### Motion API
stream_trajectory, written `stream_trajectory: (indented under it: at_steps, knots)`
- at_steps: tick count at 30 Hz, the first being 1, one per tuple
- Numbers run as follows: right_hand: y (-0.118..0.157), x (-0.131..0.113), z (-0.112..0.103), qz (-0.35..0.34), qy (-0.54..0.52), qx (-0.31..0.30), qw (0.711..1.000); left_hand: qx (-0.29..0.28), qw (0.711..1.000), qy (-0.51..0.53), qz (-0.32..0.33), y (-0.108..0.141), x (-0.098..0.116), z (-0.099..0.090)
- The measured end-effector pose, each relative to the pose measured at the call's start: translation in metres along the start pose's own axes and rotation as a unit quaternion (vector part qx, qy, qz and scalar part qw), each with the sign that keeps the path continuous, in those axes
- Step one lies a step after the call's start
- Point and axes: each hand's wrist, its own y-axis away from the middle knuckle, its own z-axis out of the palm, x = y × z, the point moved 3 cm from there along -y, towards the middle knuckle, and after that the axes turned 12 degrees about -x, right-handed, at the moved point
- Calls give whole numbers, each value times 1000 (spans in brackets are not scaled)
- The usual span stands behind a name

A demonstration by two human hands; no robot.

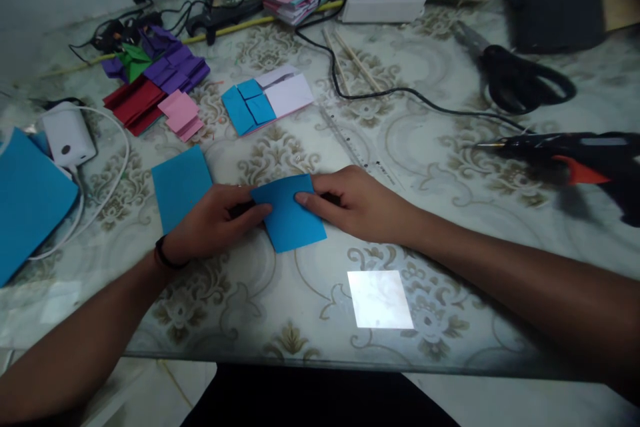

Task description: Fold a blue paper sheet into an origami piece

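A blue square of paper (pixel 294 217) is held up between my two hands over the table. My left hand (pixel 220 217), with a dark band at the wrist, pinches its left edge, thumb on top. At the upper right edge my right hand (pixel 350 203) grips the same paper, its thumb on the face and the fingers behind, partly hidden. Another blue paper piece (pixel 181 187) lies flat just behind my left hand. Folded blue and white paper pieces (pixel 267 100) rest farther back.
Scissors (pixel 520 77) and a glue gun (pixel 590 160) lie at the right. A black cable crosses to a power strip (pixel 385 1). Folded colored papers (pixel 170 67), a white device (pixel 69 135) and a large blue sheet (pixel 30 203) are at the left. A clear ruler (pixel 355 147) lies behind my right hand.
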Motion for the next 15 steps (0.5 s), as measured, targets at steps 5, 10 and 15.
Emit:
stream_trajectory:
  at_steps: [5,10,15]
  knots:
    - [0,1,1,8,0,-9,1000,-3,1000,9,-3,1,0,0]
    - [-2,1,2,12,3,-14,1000,-7,1000,22,3,1,0,1]
    - [-2,1,2,4,2,-7,1000,-1,1000,17,-1,2,-1,2]
